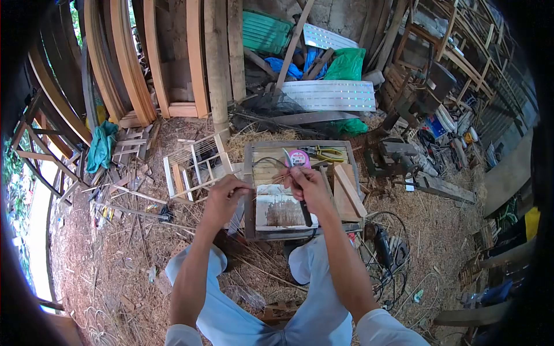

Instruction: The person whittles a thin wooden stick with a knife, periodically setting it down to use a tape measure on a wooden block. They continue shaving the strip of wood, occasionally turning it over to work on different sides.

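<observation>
Gripping the knife [306, 213] above the low table [271, 234], right hand [310, 187] is pointing the blade forward. Left hand [227, 197] is pinching, can't tell if on anything. Best keeping fingers off the edge.

Pink printed disc [298, 158], just beyond the right hand [310, 188]; yellow-handled pliers [330, 154], farther beyond; black-handled knife [306, 213], in the right hand; white board [270, 200], blotched brown, between it and the left hand [224, 200]; green sheet [266, 32] and white dotted panel [329, 96], well beyond both.
</observation>
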The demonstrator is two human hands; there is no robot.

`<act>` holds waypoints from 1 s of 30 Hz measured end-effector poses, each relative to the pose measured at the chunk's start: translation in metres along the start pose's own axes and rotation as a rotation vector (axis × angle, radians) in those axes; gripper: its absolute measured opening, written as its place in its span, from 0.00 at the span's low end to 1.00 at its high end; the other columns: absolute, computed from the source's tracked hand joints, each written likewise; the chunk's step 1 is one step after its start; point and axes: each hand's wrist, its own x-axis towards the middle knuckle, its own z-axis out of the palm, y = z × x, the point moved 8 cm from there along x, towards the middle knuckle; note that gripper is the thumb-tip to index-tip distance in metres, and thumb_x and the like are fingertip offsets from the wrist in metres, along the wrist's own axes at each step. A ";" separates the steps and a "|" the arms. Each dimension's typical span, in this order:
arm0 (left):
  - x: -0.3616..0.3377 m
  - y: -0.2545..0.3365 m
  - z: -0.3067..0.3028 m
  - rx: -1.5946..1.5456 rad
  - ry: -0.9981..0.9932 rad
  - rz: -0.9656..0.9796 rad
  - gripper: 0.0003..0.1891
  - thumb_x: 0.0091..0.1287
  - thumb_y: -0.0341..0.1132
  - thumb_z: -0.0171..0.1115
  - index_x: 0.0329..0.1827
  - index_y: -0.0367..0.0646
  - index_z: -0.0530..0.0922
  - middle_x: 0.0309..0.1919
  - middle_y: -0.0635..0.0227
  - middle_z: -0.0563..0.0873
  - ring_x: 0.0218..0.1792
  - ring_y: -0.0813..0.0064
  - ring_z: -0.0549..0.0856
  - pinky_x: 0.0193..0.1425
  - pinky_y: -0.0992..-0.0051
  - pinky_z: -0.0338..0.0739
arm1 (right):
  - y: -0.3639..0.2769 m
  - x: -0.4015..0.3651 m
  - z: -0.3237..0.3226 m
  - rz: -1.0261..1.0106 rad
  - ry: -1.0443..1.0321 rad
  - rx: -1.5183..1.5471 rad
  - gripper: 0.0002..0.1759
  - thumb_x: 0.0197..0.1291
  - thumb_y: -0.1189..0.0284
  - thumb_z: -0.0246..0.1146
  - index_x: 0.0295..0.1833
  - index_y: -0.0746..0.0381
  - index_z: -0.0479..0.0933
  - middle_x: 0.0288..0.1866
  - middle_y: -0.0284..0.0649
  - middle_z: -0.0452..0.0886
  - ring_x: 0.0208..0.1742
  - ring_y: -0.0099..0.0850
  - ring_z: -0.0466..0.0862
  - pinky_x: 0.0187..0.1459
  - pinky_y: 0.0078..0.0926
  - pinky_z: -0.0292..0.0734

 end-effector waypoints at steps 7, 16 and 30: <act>-0.007 -0.022 -0.022 0.131 -0.019 -0.023 0.05 0.54 0.20 0.63 0.34 0.36 0.81 0.27 0.61 0.79 0.31 0.65 0.79 0.36 0.70 0.71 | -0.011 -0.006 -0.022 0.029 -0.063 -0.069 0.18 0.69 0.63 0.55 0.50 0.68 0.78 0.26 0.31 0.78 0.18 0.13 0.61 0.18 0.14 0.54; -0.017 -0.042 -0.051 0.157 0.002 -0.045 0.05 0.55 0.18 0.62 0.34 0.34 0.79 0.28 0.59 0.80 0.31 0.66 0.82 0.35 0.73 0.76 | -0.017 -0.007 -0.055 -0.015 0.108 0.017 0.18 0.65 0.62 0.59 0.46 0.68 0.79 0.24 0.27 0.73 0.18 0.11 0.61 0.18 0.10 0.52; -0.001 -0.011 0.005 -0.037 0.118 -0.064 0.05 0.57 0.22 0.64 0.36 0.38 0.81 0.29 0.60 0.79 0.29 0.65 0.80 0.33 0.71 0.72 | 0.024 -0.002 0.041 0.085 -0.101 -0.171 0.18 0.69 0.60 0.54 0.56 0.60 0.72 0.18 0.28 0.68 0.15 0.15 0.60 0.15 0.15 0.51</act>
